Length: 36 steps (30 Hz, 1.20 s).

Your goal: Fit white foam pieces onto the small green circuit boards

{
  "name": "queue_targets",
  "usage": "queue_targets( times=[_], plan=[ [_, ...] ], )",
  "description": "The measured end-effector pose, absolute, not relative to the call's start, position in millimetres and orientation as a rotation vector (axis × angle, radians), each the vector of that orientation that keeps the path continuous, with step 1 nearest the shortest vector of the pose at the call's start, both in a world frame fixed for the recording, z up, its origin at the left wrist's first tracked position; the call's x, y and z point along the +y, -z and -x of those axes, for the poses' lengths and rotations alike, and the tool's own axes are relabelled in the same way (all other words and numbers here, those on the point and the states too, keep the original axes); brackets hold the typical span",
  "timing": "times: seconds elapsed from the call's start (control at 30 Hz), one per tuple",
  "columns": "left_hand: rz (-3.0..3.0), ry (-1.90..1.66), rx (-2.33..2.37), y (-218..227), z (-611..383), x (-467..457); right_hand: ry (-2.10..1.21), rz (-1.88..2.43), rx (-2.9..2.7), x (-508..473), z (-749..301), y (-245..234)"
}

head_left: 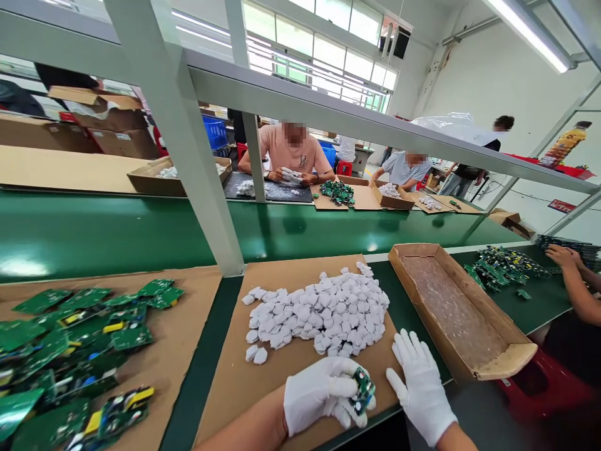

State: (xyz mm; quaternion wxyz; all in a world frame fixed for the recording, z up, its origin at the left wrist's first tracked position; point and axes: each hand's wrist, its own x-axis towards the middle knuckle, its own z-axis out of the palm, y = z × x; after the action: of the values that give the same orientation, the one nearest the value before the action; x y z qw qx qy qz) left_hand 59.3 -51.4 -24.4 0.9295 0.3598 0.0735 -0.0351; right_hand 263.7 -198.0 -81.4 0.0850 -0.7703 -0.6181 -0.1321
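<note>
My left hand [323, 388], in a white glove, is closed around a small green circuit board [362, 391] near the table's front edge. Parts of the board are hidden by the fingers. To its right, my gloved right hand [420, 379] lies with its fingers stretched out and holds nothing; its fingertips are over the edge of the cardboard sheet [282, 401]. Just beyond both hands, a wide heap of small white pieces [323, 307] covers the middle of that sheet. A few white pieces lie apart at its near left.
Many green circuit boards [94, 338] lie on cardboard at left. A shallow cardboard box [460, 313] stands at right, near more boards [507, 266] and another person's hands [566, 257]. A grey upright post [183, 138] rises ahead, before a green conveyor belt [291, 228]. Two people work across it.
</note>
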Motion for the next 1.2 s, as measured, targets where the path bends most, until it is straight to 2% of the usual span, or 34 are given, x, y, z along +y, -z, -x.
queue_targets(
  times=[0.2,0.27,0.43,0.63,0.73,1.03,1.2],
  plan=[
    [-0.699,-0.106,0.188,15.3,-53.1,-52.0,0.344,2.127,-1.559,-187.2,-283.1,69.2],
    [-0.703,-0.172,0.229,12.9,-52.0,-49.9,0.172,1.966,-1.339,-180.3,-275.3,56.5],
    [-0.691,-0.267,0.334,11.1,-51.5,-41.2,-0.493,1.548,-0.834,-158.9,-236.0,19.7],
    [-0.62,-0.307,0.361,10.6,-51.4,-35.4,-0.66,1.371,-0.903,-145.7,-208.3,-1.0],
    [-0.625,-0.331,0.375,11.3,-52.0,-33.2,-0.586,1.471,-1.028,-144.3,-200.0,-1.8],
    [-0.894,-0.42,0.461,7.5,-55.1,-39.2,0.112,1.631,-1.55,-140.4,-186.0,8.9],
    [-1.0,-0.465,0.485,12.1,-57.3,-42.0,0.305,1.633,-1.674,-139.6,-192.2,8.9]
  ],
)
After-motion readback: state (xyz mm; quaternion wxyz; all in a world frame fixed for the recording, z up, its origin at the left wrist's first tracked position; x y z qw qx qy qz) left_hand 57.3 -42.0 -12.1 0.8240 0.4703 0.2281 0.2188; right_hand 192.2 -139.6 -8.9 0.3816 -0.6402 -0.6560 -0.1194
